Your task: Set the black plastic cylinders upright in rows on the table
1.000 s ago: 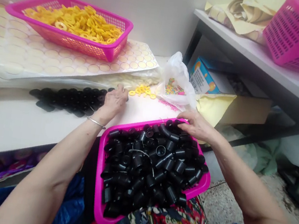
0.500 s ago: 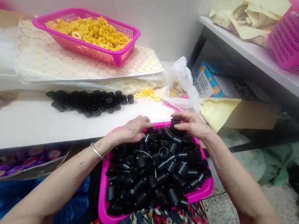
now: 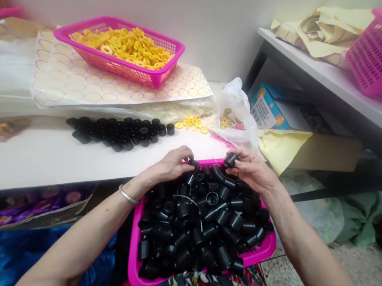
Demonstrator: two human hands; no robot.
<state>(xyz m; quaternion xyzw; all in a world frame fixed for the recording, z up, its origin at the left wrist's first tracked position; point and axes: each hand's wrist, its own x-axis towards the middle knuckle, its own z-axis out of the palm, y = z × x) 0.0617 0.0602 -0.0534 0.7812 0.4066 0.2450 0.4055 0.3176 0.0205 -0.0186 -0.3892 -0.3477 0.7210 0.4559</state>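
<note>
Holding one black cylinder (image 3: pixel 230 160) between thumb and fingers, right grip (image 3: pixel 253 170) is closed; left grip (image 3: pixel 173 163) pinches another (image 3: pixel 194 163).

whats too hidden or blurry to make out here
Head view:
Floor of the near pink plastic basket: buried under glossy black plastic cylinders.
Right end of the pink lattice plastic basket, upper right: cut off by picture edge.
Wording on the blue cardboard box: too small, blurred.
Right side of the held black cylinder: covered by the right hand.
</note>
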